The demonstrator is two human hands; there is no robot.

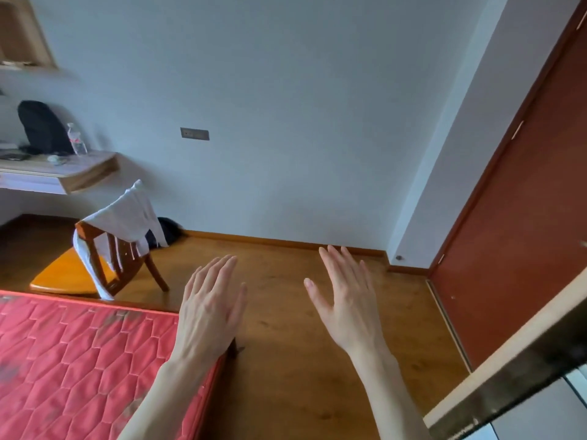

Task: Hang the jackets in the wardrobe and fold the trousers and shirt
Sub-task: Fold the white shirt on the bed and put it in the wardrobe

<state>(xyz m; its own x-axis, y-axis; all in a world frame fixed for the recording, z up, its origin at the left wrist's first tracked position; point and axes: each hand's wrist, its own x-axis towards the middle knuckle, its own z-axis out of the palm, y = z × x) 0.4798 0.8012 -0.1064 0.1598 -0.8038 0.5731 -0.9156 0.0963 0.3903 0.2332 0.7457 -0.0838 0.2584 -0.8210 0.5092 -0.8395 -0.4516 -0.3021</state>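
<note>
The fingers (219, 271) of the left hand (209, 308) are straight and lie close together, backs up, holding nothing; those of the right hand (347, 300) are also straight, slightly fanned, with the thumb held out to the side, and they too are empty. Both hands hang in the air side by side, apart from each other, over the brown wooden plank floor (286, 312). The left forearm crosses the corner of the red quilted mattress (79, 354), which fills the lower left.

Beyond the mattress stands a brown wooden chair with an orange seat (95, 271), and a white garment (127, 217) is draped over its backrest, hanging down on both sides (whether it is the shirt or something else cannot be told). It is well apart from both hands. A dark bundle (170, 228) lies on the floor behind the chair, against the pale wall (286, 90).

At the upper left a light wooden wall-mounted desk (89, 171) carries a black backpack (43, 128) and, just beside it, a clear plastic water bottle (76, 139). A grey socket plate (194, 134) sits on the wall. On the right is a reddish-brown door (524, 249), and a pale-edged, dark, blurred panel (508, 376) cuts across the lower right corner.
</note>
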